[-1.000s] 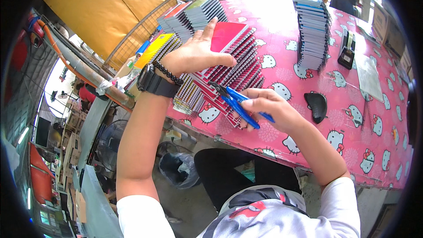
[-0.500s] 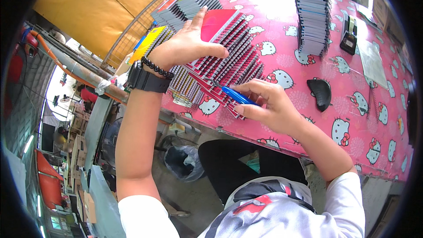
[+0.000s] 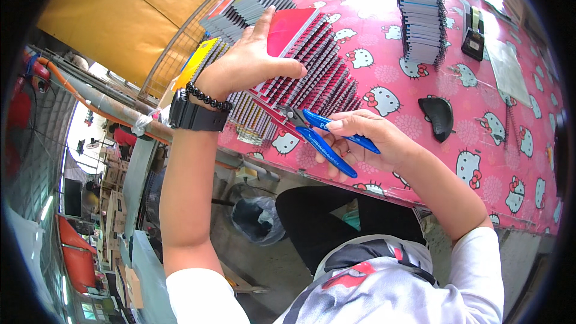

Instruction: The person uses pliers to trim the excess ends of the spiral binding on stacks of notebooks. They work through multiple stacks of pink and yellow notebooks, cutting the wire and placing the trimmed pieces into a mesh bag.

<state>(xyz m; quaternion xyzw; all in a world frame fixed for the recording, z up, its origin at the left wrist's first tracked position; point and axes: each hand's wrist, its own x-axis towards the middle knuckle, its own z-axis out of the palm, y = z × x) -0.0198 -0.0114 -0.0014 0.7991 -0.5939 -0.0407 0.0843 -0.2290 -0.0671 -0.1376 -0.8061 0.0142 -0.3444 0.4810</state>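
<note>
- Left hand [image 3: 255,63], fingers splayed wide over red notebooks [image 3: 318,72]
- Right hand [image 3: 384,135], fingers grasping blue-handled cutters [image 3: 321,148]
- Yellow notebooks [image 3: 203,60], left of those splayed fingers

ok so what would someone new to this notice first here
Probably the bright pink table covering with its cartoon cats, filling much of the upper right. Next, the blue-handled cutters in the right hand, handles spread, near the middle. Up and left of them, the left hand is splayed over the left side of stacked red spiral-bound notebooks.
</note>
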